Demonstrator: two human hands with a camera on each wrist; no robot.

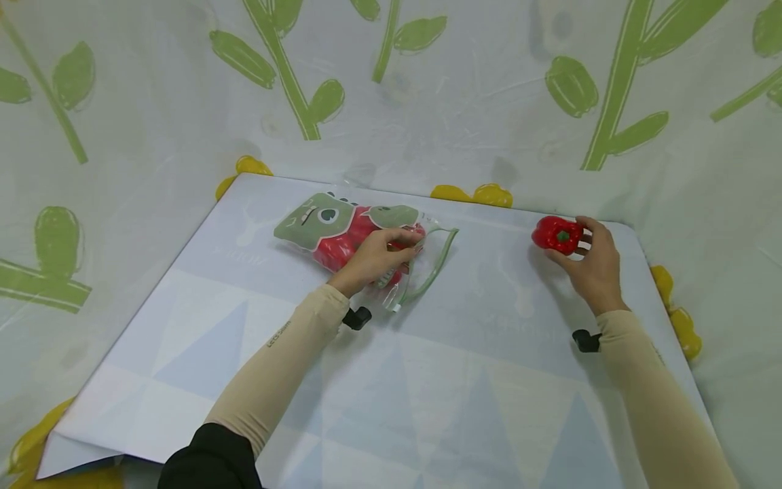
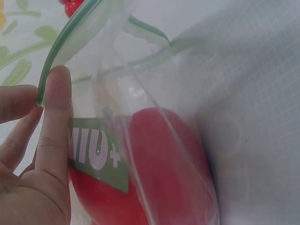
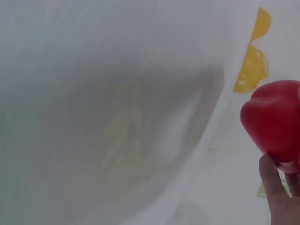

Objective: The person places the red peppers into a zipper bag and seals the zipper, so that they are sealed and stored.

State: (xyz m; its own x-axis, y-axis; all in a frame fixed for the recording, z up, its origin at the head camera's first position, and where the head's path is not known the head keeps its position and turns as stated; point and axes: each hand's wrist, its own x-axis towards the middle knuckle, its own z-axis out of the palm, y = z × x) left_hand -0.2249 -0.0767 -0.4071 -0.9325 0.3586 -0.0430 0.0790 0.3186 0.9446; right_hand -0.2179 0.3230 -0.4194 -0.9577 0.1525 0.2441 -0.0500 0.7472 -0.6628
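A clear zip bag [image 1: 318,217] with a green cartoon face lies on the table, red things showing inside it. Its mouth, edged by a green zip strip [image 1: 441,261], gapes toward the right. My left hand [image 1: 374,255] pinches the bag's edge; up close in the left wrist view, thumb and fingers meet at the green rim [image 2: 45,70]. Over the far right of the table, my right hand [image 1: 591,272] grips a red bell pepper [image 1: 546,234] with a green stem end. The right wrist view catches the pepper [image 3: 274,119] at its right edge, with part of the hand cut off.
The table [image 1: 476,326] has a pale cover with blue triangles. Behind it hangs a white cloth [image 1: 464,122] with green leaf prints, and yellow flower shapes [image 1: 470,195] show along the table's edges. A black wrist camera mount [image 1: 357,318] sits under the left sleeve.
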